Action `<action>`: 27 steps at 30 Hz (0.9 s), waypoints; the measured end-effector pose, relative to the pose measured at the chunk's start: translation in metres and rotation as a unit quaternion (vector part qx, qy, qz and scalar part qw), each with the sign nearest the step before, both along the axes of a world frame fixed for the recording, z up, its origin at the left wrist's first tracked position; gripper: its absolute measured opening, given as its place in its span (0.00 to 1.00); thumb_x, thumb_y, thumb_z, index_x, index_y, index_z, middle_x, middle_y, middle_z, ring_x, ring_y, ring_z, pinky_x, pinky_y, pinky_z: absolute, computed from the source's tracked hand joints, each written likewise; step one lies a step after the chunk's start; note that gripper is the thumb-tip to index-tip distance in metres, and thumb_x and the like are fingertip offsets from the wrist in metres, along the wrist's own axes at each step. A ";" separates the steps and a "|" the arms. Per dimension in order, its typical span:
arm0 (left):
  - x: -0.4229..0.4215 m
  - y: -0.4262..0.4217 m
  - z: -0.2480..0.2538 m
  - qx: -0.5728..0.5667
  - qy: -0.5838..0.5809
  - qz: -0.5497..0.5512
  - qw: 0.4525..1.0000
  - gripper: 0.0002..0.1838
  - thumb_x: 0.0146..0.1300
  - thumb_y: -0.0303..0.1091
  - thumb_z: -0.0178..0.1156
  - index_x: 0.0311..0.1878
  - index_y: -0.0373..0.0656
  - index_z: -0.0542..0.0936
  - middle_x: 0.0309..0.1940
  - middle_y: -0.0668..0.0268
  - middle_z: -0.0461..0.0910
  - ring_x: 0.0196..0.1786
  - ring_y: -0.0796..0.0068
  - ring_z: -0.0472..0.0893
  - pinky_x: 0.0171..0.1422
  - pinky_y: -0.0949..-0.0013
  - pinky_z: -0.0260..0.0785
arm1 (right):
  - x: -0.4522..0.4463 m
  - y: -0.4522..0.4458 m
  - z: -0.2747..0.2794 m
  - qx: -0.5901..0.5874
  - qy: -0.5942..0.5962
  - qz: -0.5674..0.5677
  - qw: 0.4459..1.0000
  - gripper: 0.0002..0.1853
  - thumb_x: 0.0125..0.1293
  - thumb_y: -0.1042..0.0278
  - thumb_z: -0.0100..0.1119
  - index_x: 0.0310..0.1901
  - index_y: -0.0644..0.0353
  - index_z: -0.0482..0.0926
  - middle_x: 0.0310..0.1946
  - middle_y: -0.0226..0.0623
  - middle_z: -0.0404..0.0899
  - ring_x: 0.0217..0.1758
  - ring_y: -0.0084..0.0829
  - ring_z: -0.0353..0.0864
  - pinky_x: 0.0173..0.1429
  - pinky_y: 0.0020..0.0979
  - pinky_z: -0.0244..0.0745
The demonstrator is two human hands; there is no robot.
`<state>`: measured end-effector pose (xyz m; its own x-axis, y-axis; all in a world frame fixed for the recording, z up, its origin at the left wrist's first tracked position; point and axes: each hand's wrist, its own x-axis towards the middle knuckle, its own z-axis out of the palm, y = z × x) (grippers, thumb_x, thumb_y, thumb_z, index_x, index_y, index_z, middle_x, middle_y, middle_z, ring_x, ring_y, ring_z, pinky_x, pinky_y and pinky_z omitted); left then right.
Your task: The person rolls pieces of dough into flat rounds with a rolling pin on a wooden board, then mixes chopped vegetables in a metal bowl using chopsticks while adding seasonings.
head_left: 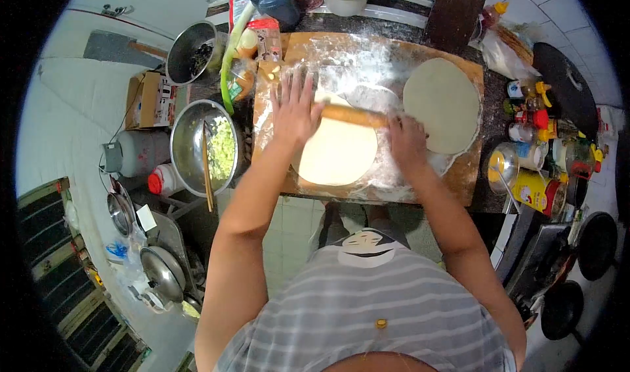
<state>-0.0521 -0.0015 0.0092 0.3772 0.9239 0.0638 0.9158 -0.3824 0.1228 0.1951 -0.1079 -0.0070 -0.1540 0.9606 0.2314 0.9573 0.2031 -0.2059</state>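
Observation:
A wooden rolling pin (356, 115) lies across the upper part of a pale round sheet of dough (338, 152) on a floured wooden board (298, 50). My left hand (296, 112) is open at the pin's left end, fingers stretched forward and thumb side against the wood. At the other end my right hand (405, 139) is curled over the pin, its fingers slightly blurred. A second flat dough round (443, 103) rests at the board's right side, close to my right hand. Loose white flour covers much of the board.
Left of the board stands a steel bowl (177, 168) of chopped green vegetable with chopsticks (206, 165). Behind it are another metal bowl (172, 60) and a long green onion (230, 60). Condiment bottles (525, 119), a small bowl (503, 165) and black pans (597, 246) line the right.

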 end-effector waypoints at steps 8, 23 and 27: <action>0.039 0.052 0.023 0.105 -0.049 -0.031 0.993 0.36 0.65 0.57 0.42 0.71 0.49 0.52 0.73 0.59 0.44 0.74 0.55 0.43 0.73 0.42 0.30 | 0.017 0.025 0.018 -0.139 0.157 -0.053 0.976 0.16 0.65 0.61 0.49 0.47 0.63 0.74 0.38 0.46 0.73 0.38 0.46 0.73 0.47 0.44 0.67; 0.141 0.058 -0.012 0.033 -0.065 -0.130 0.989 0.36 0.66 0.56 0.37 0.72 0.47 0.47 0.73 0.56 0.42 0.74 0.52 0.41 0.73 0.43 0.28 | 0.022 -0.026 0.012 -0.067 0.081 -0.049 0.993 0.29 0.56 0.65 0.63 0.58 0.67 0.67 0.37 0.42 0.71 0.40 0.37 0.71 0.44 0.36 0.71; 0.144 0.063 0.011 0.034 -0.142 -0.116 0.982 0.36 0.66 0.56 0.38 0.72 0.48 0.47 0.73 0.58 0.42 0.74 0.54 0.42 0.74 0.45 0.26 | 0.033 -0.020 0.007 -0.076 0.122 -0.028 0.989 0.28 0.57 0.63 0.62 0.58 0.66 0.68 0.36 0.40 0.72 0.37 0.36 0.73 0.44 0.35 0.71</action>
